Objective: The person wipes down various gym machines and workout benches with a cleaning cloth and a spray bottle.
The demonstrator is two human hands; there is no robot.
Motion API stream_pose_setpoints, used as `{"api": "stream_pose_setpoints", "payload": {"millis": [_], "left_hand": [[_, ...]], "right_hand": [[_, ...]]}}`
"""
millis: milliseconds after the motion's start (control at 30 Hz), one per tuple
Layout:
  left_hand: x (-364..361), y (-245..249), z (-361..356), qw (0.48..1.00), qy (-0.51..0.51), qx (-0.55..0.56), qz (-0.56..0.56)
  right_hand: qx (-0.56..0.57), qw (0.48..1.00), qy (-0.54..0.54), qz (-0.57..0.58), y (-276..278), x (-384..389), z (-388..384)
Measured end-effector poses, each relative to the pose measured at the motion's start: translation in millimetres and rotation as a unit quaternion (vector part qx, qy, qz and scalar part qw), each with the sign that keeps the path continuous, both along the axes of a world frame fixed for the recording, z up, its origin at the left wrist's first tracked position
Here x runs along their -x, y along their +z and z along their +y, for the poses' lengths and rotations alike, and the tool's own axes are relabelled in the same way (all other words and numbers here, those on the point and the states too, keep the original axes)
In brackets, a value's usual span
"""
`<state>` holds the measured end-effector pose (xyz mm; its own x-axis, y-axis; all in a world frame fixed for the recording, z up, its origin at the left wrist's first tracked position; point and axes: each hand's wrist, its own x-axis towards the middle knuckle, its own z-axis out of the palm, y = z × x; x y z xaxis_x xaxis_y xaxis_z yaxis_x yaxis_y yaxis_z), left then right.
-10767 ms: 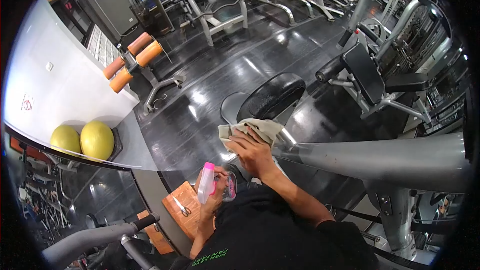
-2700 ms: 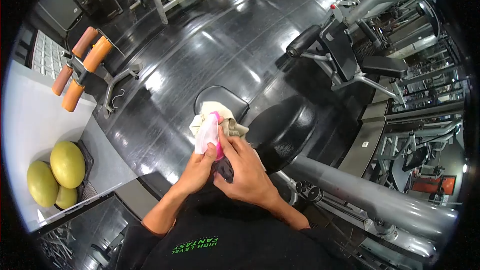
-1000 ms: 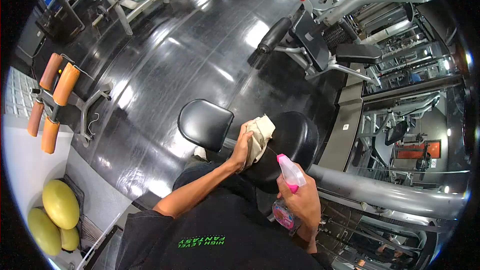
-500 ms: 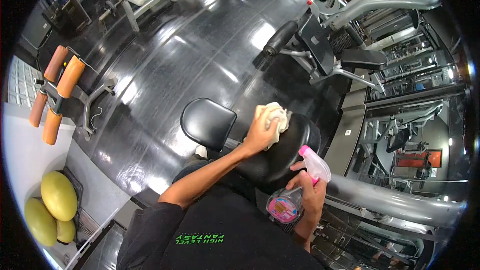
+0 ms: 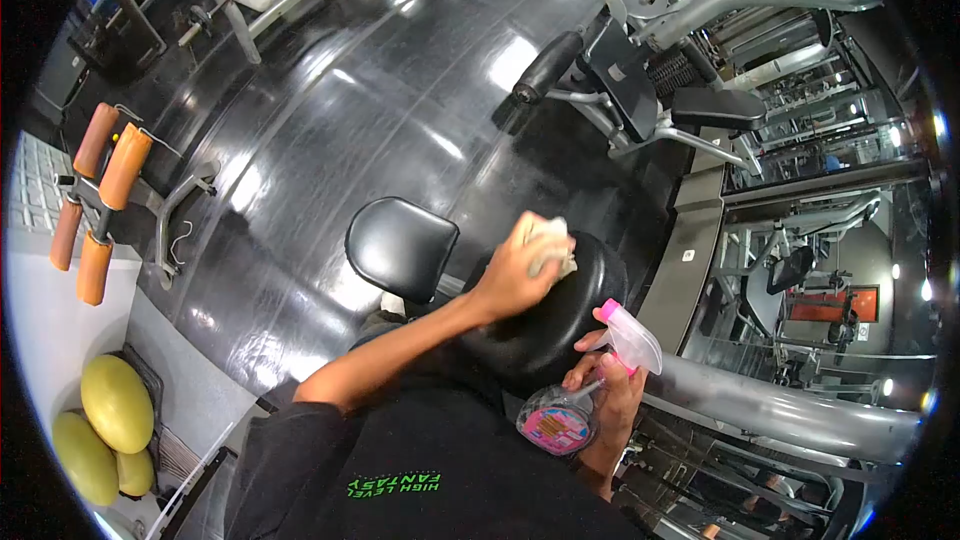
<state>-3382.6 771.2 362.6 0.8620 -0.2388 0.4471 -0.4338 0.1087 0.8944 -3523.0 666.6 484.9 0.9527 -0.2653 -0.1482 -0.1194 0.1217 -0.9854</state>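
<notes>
My left hand (image 5: 512,275) is wrapped round a pale, crumpled cloth (image 5: 550,240) and presses it on the black padded seat (image 5: 592,290), near its far left edge. My right hand (image 5: 615,402), low at the right, grips a clear spray bottle (image 5: 555,427) with a white and pink trigger head and a pink label. The bottle is tilted beside the near right side of the seat. To the left of the cloth is a smaller black pad (image 5: 402,245), touched by neither hand.
A machine with black pads (image 5: 625,80) stands at the far right. Orange foam rollers (image 5: 124,166) are at the left, above several yellow-green balls (image 5: 117,400). A thick grey metal tube (image 5: 780,410) runs to the right. Dark, shiny floor (image 5: 350,130) stretches ahead.
The view has shifted slightly. My left hand and the cloth have moved a little over the seat, and the hand looks blurred. My right hand still holds the bottle, which is tilted slightly more.
</notes>
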Motion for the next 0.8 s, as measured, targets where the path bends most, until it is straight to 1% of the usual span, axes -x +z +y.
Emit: {"api": "stream_pose_setpoints", "payload": {"millis": [33,100,167,233,267,300,333,433,500,533,633,700,767,800], "left_hand": [[-12,5,-10,0.999,0.024,0.016,0.018],[-30,12,-23,0.998,0.021,0.041,0.034],[-29,19,-24,0.998,0.003,0.049,0.046],[-16,21,-17,0.997,-0.029,0.05,-0.047],[-8,18,-10,0.994,-0.043,0.068,-0.075],[5,19,5,0.994,-0.066,0.013,-0.085],[15,17,20,0.988,-0.112,0.015,-0.106],[48,9,54,0.974,-0.184,-0.007,-0.132],[56,11,59,0.968,-0.186,-0.004,-0.169],[54,11,57,0.969,-0.161,-0.009,-0.19],[24,16,25,0.988,-0.064,0.01,-0.141],[-2,21,-4,0.997,-0.013,0.051,-0.048],[-26,38,-27,0.995,0.014,0.092,-0.045],[-32,45,-33,0.994,-0.002,0.093,-0.06]], "right_hand": [[0.004,1.0,-0.009,0.005,0,0,1],[0.009,1.0,-0.021,0.01,-1,0,3],[0.02,0.999,-0.046,-0.001,-2,-1,7],[0.018,0.998,-0.056,-0.003,-2,-1,9],[0.015,0.998,-0.066,-0.007,-2,-1,10],[0.015,0.998,-0.067,-0.006,-3,-1,10],[0.022,0.997,-0.069,-0.008,-4,-1,11],[0.019,0.997,-0.07,-0.006,-3,-1,11],[0.008,0.998,-0.067,-0.004,-2,-2,11],[0.001,0.998,-0.056,-0.004,-1,-1,9],[-0.002,0.999,-0.049,-0.002,-1,-2,8],[0.004,0.998,-0.057,0.003,-1,0,10],[0.011,0.996,-0.091,0.0,-2,-2,13],[0.014,0.995,-0.099,-0.003,-2,-2,14]]}}
